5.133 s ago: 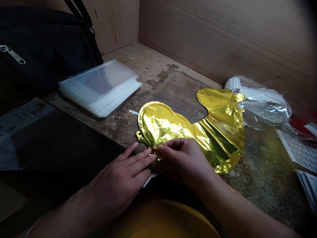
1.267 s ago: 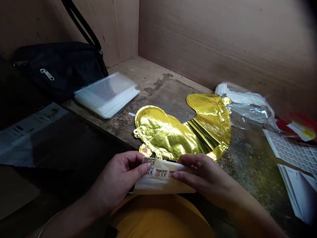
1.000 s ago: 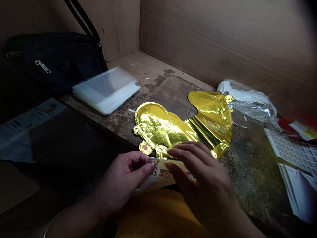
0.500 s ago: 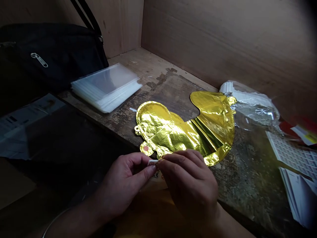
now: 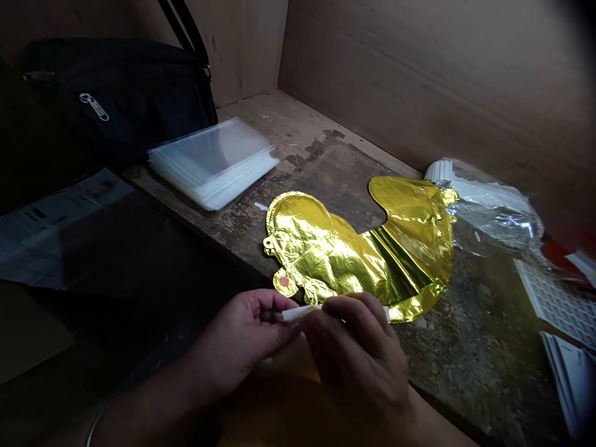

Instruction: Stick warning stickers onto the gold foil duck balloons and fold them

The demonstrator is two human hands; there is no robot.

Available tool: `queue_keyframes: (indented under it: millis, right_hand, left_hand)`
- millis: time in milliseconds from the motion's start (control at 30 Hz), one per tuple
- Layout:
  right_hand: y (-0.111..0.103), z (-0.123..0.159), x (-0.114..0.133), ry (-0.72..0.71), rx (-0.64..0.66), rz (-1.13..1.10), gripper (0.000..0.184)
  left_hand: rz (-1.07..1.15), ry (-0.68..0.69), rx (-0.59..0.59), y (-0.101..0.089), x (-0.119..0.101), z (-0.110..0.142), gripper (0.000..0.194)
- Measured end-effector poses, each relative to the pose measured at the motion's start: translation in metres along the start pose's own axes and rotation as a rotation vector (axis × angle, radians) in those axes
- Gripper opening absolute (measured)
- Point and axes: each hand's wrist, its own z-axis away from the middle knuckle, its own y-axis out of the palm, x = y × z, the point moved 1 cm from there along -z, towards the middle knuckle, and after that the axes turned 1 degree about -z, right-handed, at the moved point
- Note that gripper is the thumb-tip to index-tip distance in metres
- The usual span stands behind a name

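Note:
A flat, crinkled gold foil balloon (image 5: 363, 251) lies on the worn wooden table (image 5: 470, 347). Just in front of it, at the table's near edge, my left hand (image 5: 237, 351) and my right hand (image 5: 361, 363) are both closed on a white sticker sheet (image 5: 298, 312), seen edge-on between the fingertips. The left pinches its left end with thumb and forefinger. The right hand's fingers curl over its middle and hide most of it. Neither hand touches the balloon.
A stack of clear plastic bags (image 5: 214, 161) lies at the back left beside a black zipped bag (image 5: 107, 93). A printed paper (image 5: 51, 214) lies at the far left. Crumpled clear plastic (image 5: 488, 202) and white label sheets (image 5: 554, 301) sit at the right. Wooden walls close the back.
Five seconds ago both hands pressed on the balloon's lower edge. They have since lifted a sticker sheet in front of it, and the right hand has come over the sheet, which now shows edge-on.

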Motion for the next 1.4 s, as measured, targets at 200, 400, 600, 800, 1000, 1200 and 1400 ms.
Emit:
queue_keyframes:
  millis: [200, 400, 600, 800, 1000, 1200, 1400]
  right_hand:
    - [-0.02, -0.021, -0.019, 0.46, 0.029, -0.169, 0.006]
    - [0.0, -0.031, -0.066, 1.061, 0.035, -0.685, 0.023]
    - [0.027, -0.031, -0.06, 1.232, 0.215, -0.815, 0.024]
    - [0.038, -0.034, -0.057, 1.251, 0.289, -0.864, 0.016]
    - [0.038, -0.038, -0.056, 1.271, 0.329, -0.853, 0.019]
    - [0.04, -0.038, -0.058, 1.263, 0.368, -0.851, 0.018]
    - [0.042, -0.039, -0.058, 1.229, 0.389, -0.793, 0.02]
  left_hand:
    - [-0.271, 0.056, -0.059, -0.008, -0.003, 0.004, 0.019]
    - [-1.293, 0.862, -0.098, -0.019, -0.015, 0.014, 0.024]
    - [-1.652, 0.992, 0.017, -0.035, -0.008, -0.004, 0.027]
    - [-1.652, 0.954, 0.055, -0.037, -0.006, -0.008, 0.029]
    - [-1.622, 0.947, 0.064, -0.037, -0.009, -0.007, 0.027]
    - [-1.596, 0.995, 0.036, -0.038, -0.007, -0.01, 0.026]
    - [-1.602, 0.985, 0.035, -0.038, -0.007, -0.011, 0.026]
